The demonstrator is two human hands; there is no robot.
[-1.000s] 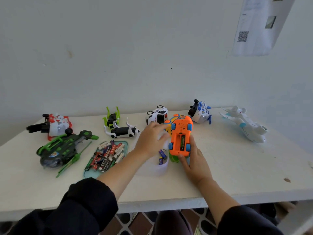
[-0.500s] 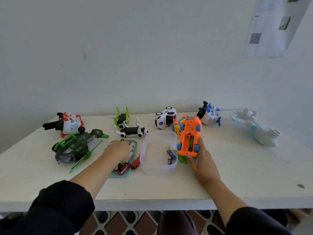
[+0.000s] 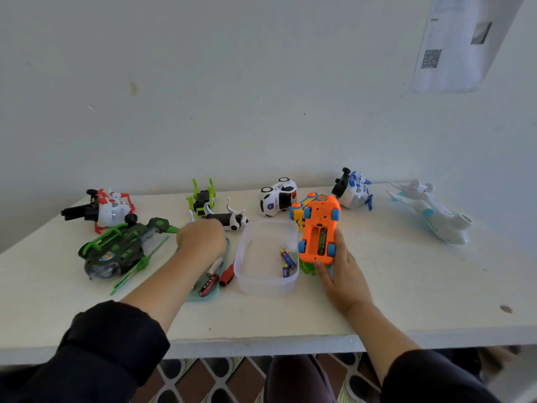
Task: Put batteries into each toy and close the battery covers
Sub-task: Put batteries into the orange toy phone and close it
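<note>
Head view: compared with half a second ago, the left hand (image 3: 200,238) sits a little farther back over the teal tray (image 3: 225,251), knuckles up and fingers curled down into the batteries; whether it grips one cannot be told, since the fingertips are hidden. A second ago that hand was up at the orange toy car (image 3: 319,231). The right hand (image 3: 338,271) has stayed put, its thumb and fingers round the car's near end, holding it belly-up on the white table (image 3: 406,286).

The car's battery compartment is open, with one green-and-black battery (image 3: 322,242) seated in its right slot; the left slot looks bare. No cover can be made out.

The teal tray, mostly hidden under the left hand and forearm, shows a few loose batteries (image 3: 209,279) at its near end, one red-and-black, one pale. A red-handled tool (image 3: 227,275) lies between the tray and the clear plastic tub (image 3: 266,282). The tub holds two blue-and-yellow batteries (image 3: 287,261) near its right wall, beside the car.

A green-and-black helicopter (image 3: 116,251) lies left of the tray.
</note>
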